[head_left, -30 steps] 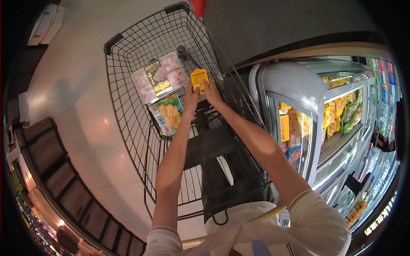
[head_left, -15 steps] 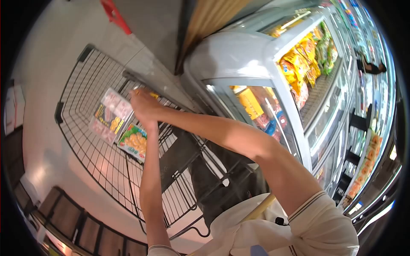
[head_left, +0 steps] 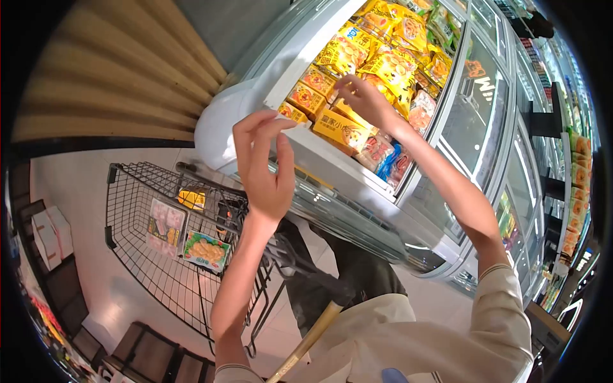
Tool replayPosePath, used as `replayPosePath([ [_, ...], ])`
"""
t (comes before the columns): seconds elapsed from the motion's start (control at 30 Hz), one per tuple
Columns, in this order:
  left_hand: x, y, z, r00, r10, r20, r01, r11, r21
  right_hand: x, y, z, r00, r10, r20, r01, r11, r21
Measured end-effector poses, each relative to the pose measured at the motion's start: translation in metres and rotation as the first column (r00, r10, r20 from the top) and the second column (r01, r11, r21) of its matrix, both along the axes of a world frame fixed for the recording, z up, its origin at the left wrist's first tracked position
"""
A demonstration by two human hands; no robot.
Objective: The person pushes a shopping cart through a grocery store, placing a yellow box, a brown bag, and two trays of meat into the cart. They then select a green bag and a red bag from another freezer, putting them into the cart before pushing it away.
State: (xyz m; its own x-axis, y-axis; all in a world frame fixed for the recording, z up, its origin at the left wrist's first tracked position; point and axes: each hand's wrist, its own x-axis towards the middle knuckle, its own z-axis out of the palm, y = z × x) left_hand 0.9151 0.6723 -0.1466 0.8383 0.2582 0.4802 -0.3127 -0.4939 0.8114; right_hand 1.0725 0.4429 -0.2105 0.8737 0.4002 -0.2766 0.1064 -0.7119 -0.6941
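My right hand (head_left: 370, 105) is over the open chest freezer (head_left: 233, 118), fingers loosely stretched and holding nothing. Under and beside it lie a yellow box (head_left: 341, 131), smaller yellow boxes (head_left: 305, 99) and yellow bags of frozen food (head_left: 386, 67). My left hand (head_left: 267, 169) is raised by the freezer's near corner, fingers apart, with nothing in it. Below and left stands a wire shopping cart (head_left: 137, 255). In it are a tray pack of meat (head_left: 165, 220), a green pack with a nugget picture (head_left: 206, 251) and a yellow pack (head_left: 191, 199).
A ribbed wooden panel (head_left: 121, 70) rises on the far left of the freezer. More glass-lidded freezers (head_left: 476, 121) run off to the right, and a person in dark clothing (head_left: 536, 27) is in the distance. A white box (head_left: 52, 236) stands at the far left.
Both hands were together over the cart and have come apart. My right hand has moved over the freezer, my left up beside its edge. The view has turned toward the freezer, now seen open.
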Motion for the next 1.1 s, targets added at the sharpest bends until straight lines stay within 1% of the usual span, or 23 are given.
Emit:
replayPosePath([
  [0.03, 0.009, -0.013, -0.002, 1.0, -0.014, -0.016, 0.013, 1.0, -0.024, 0.012, -0.011, -0.011, 0.991, 0.107, -0.079, -0.118, 0.981, -0.155],
  [0.07, 0.016, -0.025, -0.005, 0.999, -0.031, -0.034, 0.029, 0.998, -0.049, 0.017, -0.017, -0.027, 0.976, 0.208, -0.067, -0.218, 0.951, -0.221],
  [0.13, 0.026, -0.043, -0.008, 0.998, -0.03, -0.06, 0.028, 0.999, -0.029, 0.023, -0.018, -0.072, 0.936, 0.348, -0.059, -0.346, 0.87, -0.352],
  [0.2, 0.03, -0.055, -0.011, 0.996, -0.031, -0.08, 0.031, 1.0, 0.0, 0.02, -0.004, -0.089, 0.915, 0.4, -0.051, -0.386, 0.833, -0.396],
  [0.23, 0.027, -0.06, -0.01, 0.992, -0.02, -0.121, 0.013, 0.998, -0.055, 0.018, 0.006, -0.101, 0.902, 0.43, -0.048, -0.41, 0.813, -0.413],
  [0.33, 0.01, -0.068, -0.006, 0.99, 0.062, -0.126, -0.071, 0.995, -0.067, 0.02, 0.032, -0.138, 0.909, 0.416, -0.03, -0.412, 0.885, -0.216],
  [0.43, -0.017, -0.064, 0.001, 0.971, 0.095, -0.221, -0.109, 0.993, -0.054, 0.02, 0.06, -0.17, 0.878, 0.479, -0.005, -0.462, 0.843, -0.274],
  [0.47, -0.027, -0.061, 0.003, 0.962, 0.103, -0.254, -0.118, 0.992, -0.041, 0.019, 0.067, -0.176, 0.87, 0.491, -0.048, -0.482, 0.826, -0.292],
  [0.5, -0.036, -0.06, 0.005, 0.949, 0.12, -0.291, -0.147, 0.987, -0.071, 0.02, 0.074, -0.174, 0.862, 0.499, -0.087, -0.499, 0.809, -0.31],
  [0.53, -0.044, -0.059, 0.005, 0.95, 0.121, -0.288, -0.16, 0.98, -0.117, 0.022, 0.079, -0.172, 0.853, 0.507, -0.127, -0.518, 0.789, -0.33],
  [0.57, -0.053, -0.054, 0.003, 0.95, 0.122, -0.286, -0.149, 0.986, -0.074, 0.022, 0.084, -0.17, 0.838, 0.506, -0.203, -0.545, 0.785, -0.294],
  [0.6, -0.062, -0.049, 0.001, 0.951, 0.121, -0.285, -0.135, 0.99, -0.033, 0.019, 0.089, -0.176, 0.847, 0.49, -0.207, -0.528, 0.822, -0.214],
  [0.67, -0.074, -0.048, -0.001, 0.933, 0.145, -0.329, -0.179, 0.981, -0.074, 0.008, 0.1, -0.187, 0.856, 0.465, -0.226, -0.489, 0.871, -0.057],
  [0.7, -0.079, -0.048, -0.002, 0.924, 0.15, -0.352, -0.199, 0.974, -0.107, 0.0, 0.106, -0.188, 0.88, 0.382, -0.282, -0.392, 0.92, 0.022],
  [0.73, -0.082, -0.048, -0.003, 0.915, 0.153, -0.374, -0.219, 0.966, -0.14, -0.005, 0.112, -0.188, 0.863, 0.372, -0.343, -0.396, 0.918, -0.001],
  [0.77, -0.087, -0.044, -0.009, 0.909, 0.154, -0.387, -0.206, 0.974, -0.097, -0.011, 0.117, -0.188, 0.843, 0.357, -0.402, -0.4, 0.916, -0.024],
  [0.8, -0.089, -0.043, -0.01, 0.908, 0.141, -0.394, -0.199, 0.974, -0.11, -0.015, 0.12, -0.192, 0.822, 0.338, -0.458, -0.403, 0.914, -0.048],
  [0.83, -0.091, -0.043, -0.011, 0.909, 0.127, -0.398, -0.189, 0.974, -0.122, -0.022, 0.12, -0.2, 0.842, 0.422, -0.337, -0.466, 0.882, -0.061],
  [0.9, -0.094, -0.041, -0.011, 0.913, 0.11, -0.393, -0.182, 0.972, -0.148, -0.03, 0.118, -0.208, 0.872, 0.448, -0.2, -0.472, 0.877, -0.092],
  [0.93, -0.095, -0.039, -0.011, 0.909, 0.115, -0.4, -0.185, 0.972, -0.142, -0.034, 0.117, -0.222, 0.879, 0.458, -0.13, -0.472, 0.875, -0.11],
  [0.97, -0.096, -0.038, -0.011, 0.906, 0.12, -0.406, -0.19, 0.972, -0.136, -0.035, 0.119, -0.242, 0.867, 0.495, 0.052, -0.488, 0.866, -0.113],
  [1.07, -0.098, -0.034, -0.013, 0.906, 0.114, -0.407, -0.19, 0.97, -0.149, -0.022, 0.116, -0.196, 0.86, 0.509, -0.048, -0.511, 0.858, -0.061],
  [1.1, -0.099, -0.033, -0.014, 0.907, 0.109, -0.406, -0.187, 0.97, -0.157, -0.021, 0.114, -0.196, 0.859, 0.509, -0.056, -0.512, 0.857, -0.054],
])
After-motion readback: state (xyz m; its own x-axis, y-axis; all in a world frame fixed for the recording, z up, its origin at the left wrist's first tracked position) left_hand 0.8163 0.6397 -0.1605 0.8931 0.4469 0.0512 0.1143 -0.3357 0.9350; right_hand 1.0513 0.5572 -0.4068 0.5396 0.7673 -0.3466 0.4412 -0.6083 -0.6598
